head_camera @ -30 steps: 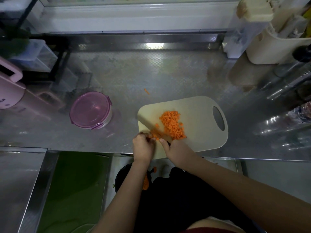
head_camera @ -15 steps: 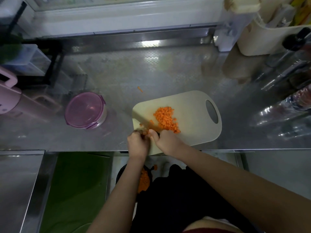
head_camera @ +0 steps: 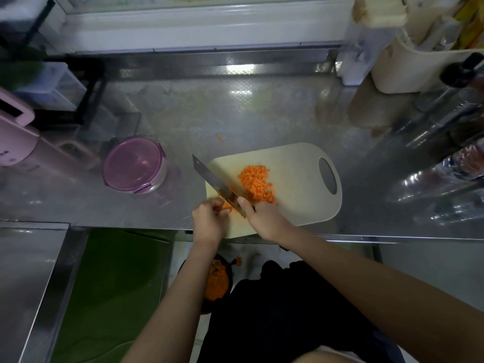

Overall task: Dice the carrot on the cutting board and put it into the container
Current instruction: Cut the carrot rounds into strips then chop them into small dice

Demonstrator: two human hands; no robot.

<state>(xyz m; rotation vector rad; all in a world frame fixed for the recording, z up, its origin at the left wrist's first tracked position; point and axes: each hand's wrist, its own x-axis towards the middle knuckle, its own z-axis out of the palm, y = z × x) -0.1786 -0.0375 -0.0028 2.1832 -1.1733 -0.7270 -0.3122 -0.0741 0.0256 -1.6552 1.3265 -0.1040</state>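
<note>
Steel counter (head_camera: 262, 113): one board (head_camera: 296, 184), one knife (head_camera: 214, 179), one container (head_camera: 133, 165)

Orange diced carrot (head_camera: 258, 183) lies on the pale plastic cutting board (head_camera: 296, 179) at the steel counter's (head_camera: 262, 108) front edge; the round purple-lidded container (head_camera: 133, 165) stands on the counter left of it, apart.

This is a kitchen, and it looks like a working one: the long counter (head_camera: 262, 108) is of patterned stainless steel, with a steel edge at the back. On it lies a pale plastic cutting board (head_camera: 296, 179) with a heap of diced carrot (head_camera: 255, 182) and a cleaver (head_camera: 212, 176) over it, and nearby stands a round container (head_camera: 132, 165) with a purple clip lid. At the right stand bottles (head_camera: 445, 121) and a cream utensil holder (head_camera: 408, 66), and at the left a pink appliance (head_camera: 15, 137).
</note>
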